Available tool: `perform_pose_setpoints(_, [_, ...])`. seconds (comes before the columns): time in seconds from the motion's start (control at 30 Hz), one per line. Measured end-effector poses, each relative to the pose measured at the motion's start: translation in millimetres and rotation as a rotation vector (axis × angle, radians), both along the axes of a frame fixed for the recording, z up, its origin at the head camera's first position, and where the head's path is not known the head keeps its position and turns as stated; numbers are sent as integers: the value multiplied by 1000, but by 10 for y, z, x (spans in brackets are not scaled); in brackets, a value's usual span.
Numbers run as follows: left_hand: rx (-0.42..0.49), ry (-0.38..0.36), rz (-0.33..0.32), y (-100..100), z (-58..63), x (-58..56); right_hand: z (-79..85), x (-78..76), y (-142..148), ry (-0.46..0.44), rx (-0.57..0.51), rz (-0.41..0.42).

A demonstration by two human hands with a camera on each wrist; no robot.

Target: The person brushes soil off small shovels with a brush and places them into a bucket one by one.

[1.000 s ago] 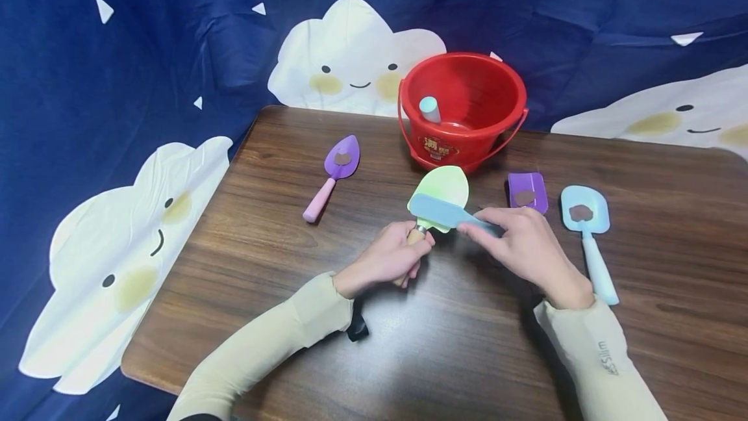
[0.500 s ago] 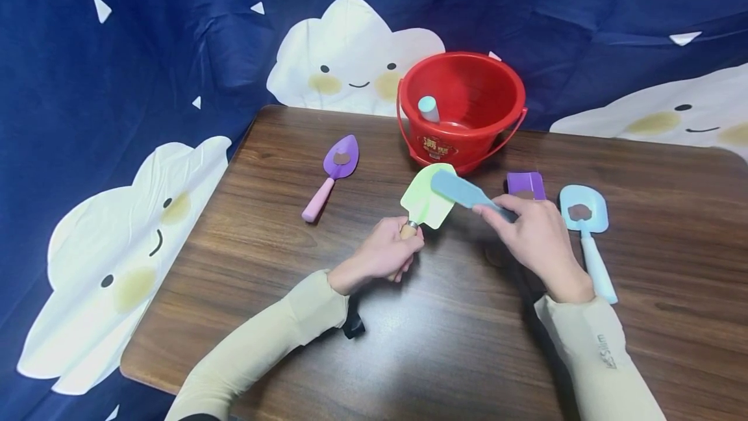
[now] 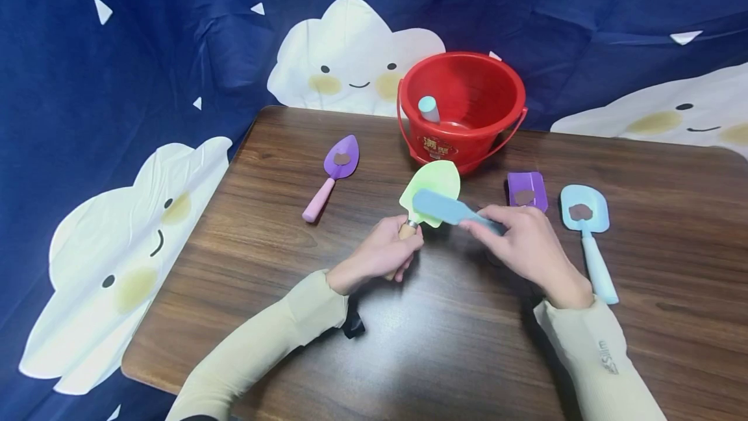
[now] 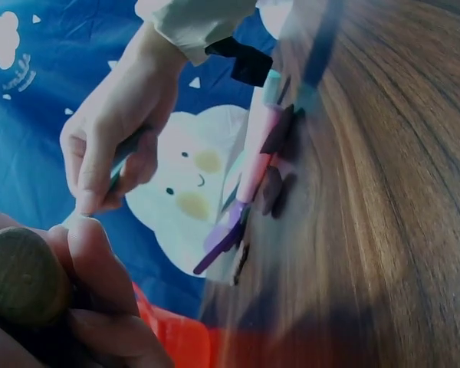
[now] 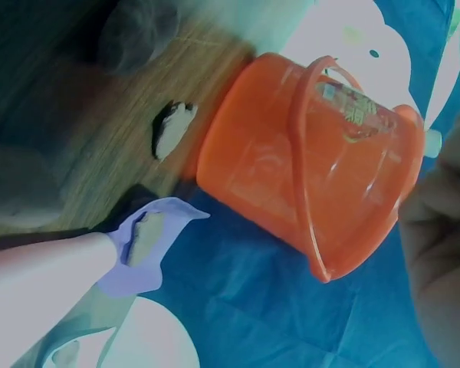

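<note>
My left hand [image 3: 382, 252] grips the wooden handle [image 3: 408, 230] of a light green trowel [image 3: 439, 177], its blade raised over the table in front of the bucket. Between thumb and fingers, my right hand [image 3: 528, 242] holds a flat blue paddle-shaped tool [image 3: 441, 205]. That tool lies across the green blade in the head view and covers part of it. The wooden handle's round end [image 4: 27, 274] shows close up in the left wrist view, fingers curled around it. Much of the blue tool's narrow end is hidden by my right hand.
A red bucket [image 3: 444, 143] holding a pale blue cylindrical thing [image 3: 429, 109] stands behind the trowel. At left lies a purple trowel [image 3: 349, 145] with a pink handle. A purple scoop [image 3: 533, 180] and a light blue shovel [image 3: 597, 199] lie right; all three carry brown patches.
The blue tool slid toward the tip side of the green blade, then back left across it. The green trowel shifted slightly left with my left hand.
</note>
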State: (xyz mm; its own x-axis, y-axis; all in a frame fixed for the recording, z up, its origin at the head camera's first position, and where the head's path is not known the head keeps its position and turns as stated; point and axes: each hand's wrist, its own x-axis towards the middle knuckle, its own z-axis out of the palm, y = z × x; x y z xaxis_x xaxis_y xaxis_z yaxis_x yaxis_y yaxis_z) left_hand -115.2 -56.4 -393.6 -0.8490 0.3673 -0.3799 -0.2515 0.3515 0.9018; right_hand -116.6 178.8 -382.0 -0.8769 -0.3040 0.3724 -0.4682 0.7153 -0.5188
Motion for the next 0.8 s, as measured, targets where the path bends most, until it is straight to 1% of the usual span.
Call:
perform_pose_setpoints(0.07, [15, -8, -5, 8, 3, 0, 9, 8, -13, -39, 19, 45])
perform_pose_setpoints(0.1, [22, -12, -7, 12, 5, 0, 11, 7, -16, -44, 28, 52])
perform_pose_setpoints(0.17, [34, -19, -5, 19, 5, 3, 14, 6, -17, -38, 33, 37])
perform_pose_setpoints(0.37, [37, -12, -14, 14, 5, 22, -15, -22, 32, 86, 20, -134])
perform_pose_setpoints(0.43, [33, -10, -23, 6, 1, 24, -29, -36, 51, 112, 18, -186])
perform_pose_setpoints(0.5, [29, -9, -30, -2, -8, 23, -33, -41, 65, 116, 16, -234])
perform_pose_setpoints(0.63, [28, -17, -25, -9, -35, 10, -27, -45, 77, 84, -16, -312])
perform_pose_setpoints(0.8, [-14, 24, 1, -2, -29, -14, -8, -31, 86, 48, -95, -370])
